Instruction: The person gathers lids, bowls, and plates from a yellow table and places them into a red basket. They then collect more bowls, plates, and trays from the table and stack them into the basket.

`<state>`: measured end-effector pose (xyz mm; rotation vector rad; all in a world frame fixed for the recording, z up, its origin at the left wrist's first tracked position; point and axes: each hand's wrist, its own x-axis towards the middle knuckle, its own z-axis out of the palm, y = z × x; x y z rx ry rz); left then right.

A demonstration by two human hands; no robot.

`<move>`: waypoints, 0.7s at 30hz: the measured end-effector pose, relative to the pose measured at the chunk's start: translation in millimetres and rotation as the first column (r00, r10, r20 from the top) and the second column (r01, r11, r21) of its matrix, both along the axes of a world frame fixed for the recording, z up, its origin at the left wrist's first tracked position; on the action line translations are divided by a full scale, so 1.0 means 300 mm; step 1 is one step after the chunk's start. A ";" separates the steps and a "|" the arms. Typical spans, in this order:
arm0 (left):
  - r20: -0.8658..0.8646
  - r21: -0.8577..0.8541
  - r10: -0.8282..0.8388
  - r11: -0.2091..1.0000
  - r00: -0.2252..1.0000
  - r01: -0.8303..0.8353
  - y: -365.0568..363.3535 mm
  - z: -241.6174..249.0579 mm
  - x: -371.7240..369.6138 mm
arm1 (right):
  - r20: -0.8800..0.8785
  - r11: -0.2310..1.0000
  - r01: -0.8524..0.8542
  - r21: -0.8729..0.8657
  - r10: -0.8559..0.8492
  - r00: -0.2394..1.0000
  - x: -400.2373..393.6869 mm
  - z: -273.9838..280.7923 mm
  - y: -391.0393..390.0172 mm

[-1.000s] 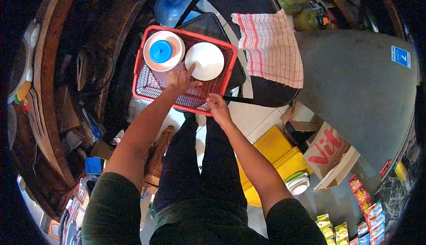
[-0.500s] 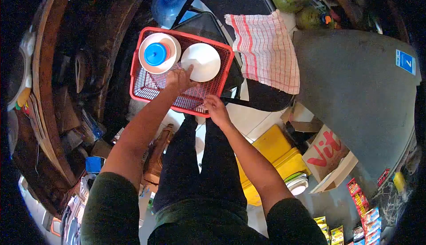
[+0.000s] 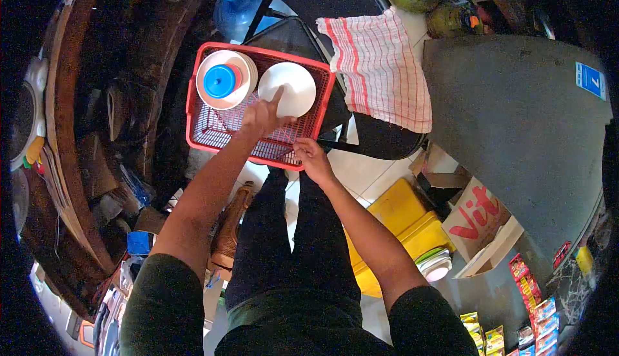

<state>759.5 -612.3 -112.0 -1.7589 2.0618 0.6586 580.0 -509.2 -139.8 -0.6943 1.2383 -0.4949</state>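
A red plastic basket [image 3: 193,120] with open-grid sides sits in front of me. Inside it, on the left, is a stack of pale bowls [image 3: 209,100] with a blue-lidded container [image 3: 220,81] on top. A white bowl [image 3: 293,80] lies on the right side of the basket. My left hand [image 3: 263,117] reaches in over the basket, slightly blurred, its index finger stretched out over the white bowl and its thumb apart. At the near right corner, the curled fingers of my right hand [image 3: 312,157] pinch the basket's rim.
A red-and-white checked cloth [image 3: 380,66] drapes over a black chair to the right. Behind the basket stands a blue water jug [image 3: 238,11]. A yellow crate [image 3: 393,217] and a cardboard box [image 3: 480,220] are on the floor at right, near a grey tabletop [image 3: 516,124].
My left index finger has moved slightly farther over the white bowl. The right hand stays at the basket's corner. The view has shifted a little.
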 end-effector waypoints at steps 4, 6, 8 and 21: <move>0.160 -0.041 -0.067 0.996 0.985 0.074 -0.073 -0.090 -0.027 | 0.001 1.000 -0.007 -0.004 0.007 1.000 -0.009 0.014 -0.004; 0.258 0.087 -0.068 0.995 0.964 0.047 -0.099 -0.079 -0.056 | 0.046 1.000 0.012 -0.001 -0.012 0.999 -0.017 0.009 0.005; 0.243 0.108 -0.067 0.993 0.968 0.041 -0.099 -0.045 -0.063 | 0.035 1.000 0.007 -0.012 -0.006 0.999 -0.015 -0.002 0.012; 0.300 0.269 -0.118 0.962 0.947 0.035 -0.116 0.007 -0.073 | 0.107 0.999 0.025 0.044 -0.029 0.994 -0.030 0.032 -0.006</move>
